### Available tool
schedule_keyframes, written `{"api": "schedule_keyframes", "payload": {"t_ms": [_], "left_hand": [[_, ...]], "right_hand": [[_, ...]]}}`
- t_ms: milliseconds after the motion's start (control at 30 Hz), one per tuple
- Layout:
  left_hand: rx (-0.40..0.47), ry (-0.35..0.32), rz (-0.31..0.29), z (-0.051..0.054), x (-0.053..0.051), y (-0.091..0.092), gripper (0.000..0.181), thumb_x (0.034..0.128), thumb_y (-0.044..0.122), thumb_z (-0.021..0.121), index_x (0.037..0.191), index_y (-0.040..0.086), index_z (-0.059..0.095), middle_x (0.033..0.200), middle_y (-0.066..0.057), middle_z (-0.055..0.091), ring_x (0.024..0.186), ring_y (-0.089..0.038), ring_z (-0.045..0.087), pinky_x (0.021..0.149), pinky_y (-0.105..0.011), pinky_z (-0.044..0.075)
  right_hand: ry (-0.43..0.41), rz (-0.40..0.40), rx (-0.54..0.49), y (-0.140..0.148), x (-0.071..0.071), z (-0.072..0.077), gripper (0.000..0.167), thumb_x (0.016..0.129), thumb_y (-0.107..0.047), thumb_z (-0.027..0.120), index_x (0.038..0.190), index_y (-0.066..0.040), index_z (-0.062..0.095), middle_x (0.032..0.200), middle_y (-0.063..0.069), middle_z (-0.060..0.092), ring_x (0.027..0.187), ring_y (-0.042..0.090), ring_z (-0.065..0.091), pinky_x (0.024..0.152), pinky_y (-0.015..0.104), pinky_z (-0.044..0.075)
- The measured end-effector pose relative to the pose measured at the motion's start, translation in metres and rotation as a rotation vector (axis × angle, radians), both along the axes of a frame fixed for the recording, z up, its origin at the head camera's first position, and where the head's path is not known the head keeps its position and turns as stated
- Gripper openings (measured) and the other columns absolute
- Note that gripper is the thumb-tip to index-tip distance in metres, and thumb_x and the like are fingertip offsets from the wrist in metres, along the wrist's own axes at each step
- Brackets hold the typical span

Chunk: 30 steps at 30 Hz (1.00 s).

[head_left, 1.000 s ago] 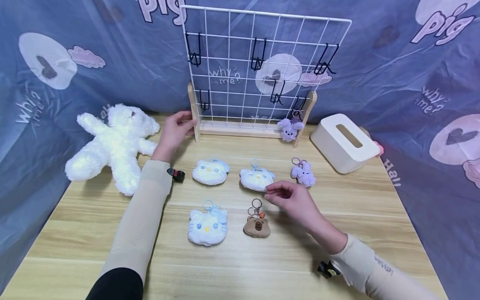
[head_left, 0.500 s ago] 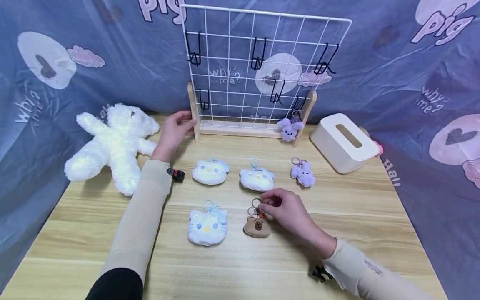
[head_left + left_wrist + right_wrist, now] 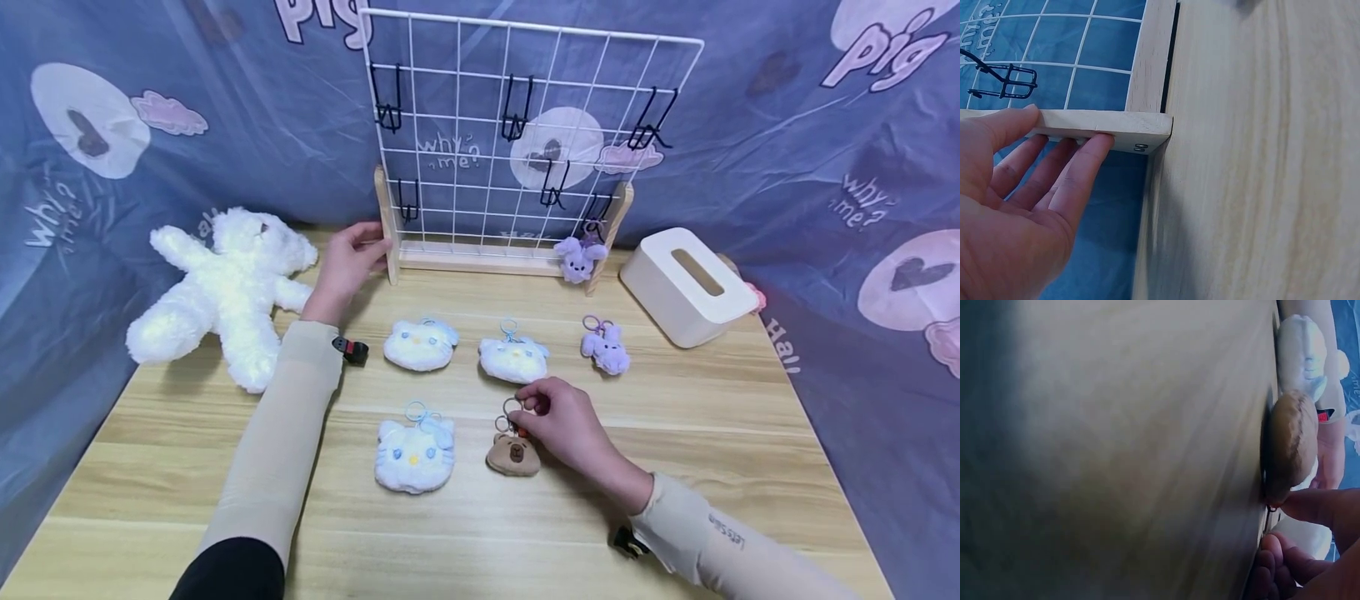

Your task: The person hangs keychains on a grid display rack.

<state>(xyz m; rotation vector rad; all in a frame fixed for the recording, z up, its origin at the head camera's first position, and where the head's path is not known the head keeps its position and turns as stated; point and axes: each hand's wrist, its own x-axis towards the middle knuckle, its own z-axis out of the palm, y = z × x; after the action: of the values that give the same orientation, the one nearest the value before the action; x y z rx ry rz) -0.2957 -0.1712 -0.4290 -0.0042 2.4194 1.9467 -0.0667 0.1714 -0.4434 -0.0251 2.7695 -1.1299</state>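
Note:
My left hand [image 3: 351, 265] holds the wooden side post [image 3: 1104, 122] of the white grid rack [image 3: 480, 250]; in the left wrist view the thumb lies on one face, the fingertips on the other. My right hand [image 3: 566, 421] has its thumb and forefinger at the metal key ring of the brown capybara plush keychain [image 3: 513, 456], which lies on the table. In the right wrist view the ring's edge shows between thumb and finger, beside the brown plush [image 3: 1294, 440]. White cat plush keychains [image 3: 415, 457] lie to the left and behind. A purple rabbit keychain [image 3: 607, 350] lies farther right.
Several black hooks [image 3: 516, 112] hang on the grid. Another purple rabbit keychain [image 3: 579, 260] hangs at the lower right hook. A white plush bear [image 3: 232, 292] lies at the left, and a white tissue box [image 3: 686, 287] stands at the back right.
My right hand has moved left and toward the person, from beside the middle white cat plush to the capybara keychain's ring. The left hand has stayed at the rack post.

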Motion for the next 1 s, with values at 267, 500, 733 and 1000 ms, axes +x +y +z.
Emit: {"api": "schedule_keyframes", "payload": {"t_ms": [267, 500, 733, 1000], "left_hand": [[0.002, 0.007, 0.0, 0.0, 0.002, 0.001, 0.047, 0.1126, 0.014, 0.069, 0.156, 0.0, 0.061, 0.157, -0.025, 0.064, 0.137, -0.035, 0.07, 0.105, -0.035, 0.068], [0.001, 0.012, -0.004, 0.0, 0.002, 0.001, 0.047, 0.1125, 0.013, 0.069, 0.156, -0.001, 0.061, 0.156, -0.026, 0.064, 0.137, -0.038, 0.069, 0.106, -0.037, 0.068], [0.005, 0.013, -0.003, 0.0, 0.001, 0.0, 0.047, 0.1126, 0.013, 0.069, 0.156, -0.001, 0.061, 0.156, -0.026, 0.064, 0.136, -0.035, 0.07, 0.102, -0.033, 0.069], [0.015, 0.013, -0.001, 0.0, 0.0, 0.001, 0.047, 0.1124, 0.013, 0.069, 0.156, -0.001, 0.061, 0.156, -0.026, 0.064, 0.135, -0.033, 0.071, 0.099, -0.028, 0.069]], "right_hand": [[0.113, 0.066, 0.036, 0.007, 0.0, -0.02, 0.019, 0.09, -0.023, 0.094, 0.101, -0.018, 0.08, 0.089, -0.007, 0.068, 0.081, 0.007, 0.059, 0.072, 0.022, 0.05], [0.183, 0.118, 0.068, 0.017, -0.008, -0.048, 0.021, 0.087, -0.025, 0.095, 0.097, -0.024, 0.076, 0.087, -0.011, 0.066, 0.078, 0.005, 0.059, 0.069, 0.022, 0.05], [0.165, 0.129, 0.092, 0.016, -0.01, -0.046, 0.018, 0.087, -0.024, 0.091, 0.091, -0.027, 0.073, 0.086, -0.011, 0.066, 0.078, 0.006, 0.059, 0.07, 0.023, 0.049], [0.124, 0.14, 0.11, 0.014, -0.014, -0.044, 0.024, 0.089, -0.036, 0.095, 0.098, -0.027, 0.075, 0.087, -0.011, 0.067, 0.079, 0.005, 0.06, 0.072, 0.023, 0.051]]}}
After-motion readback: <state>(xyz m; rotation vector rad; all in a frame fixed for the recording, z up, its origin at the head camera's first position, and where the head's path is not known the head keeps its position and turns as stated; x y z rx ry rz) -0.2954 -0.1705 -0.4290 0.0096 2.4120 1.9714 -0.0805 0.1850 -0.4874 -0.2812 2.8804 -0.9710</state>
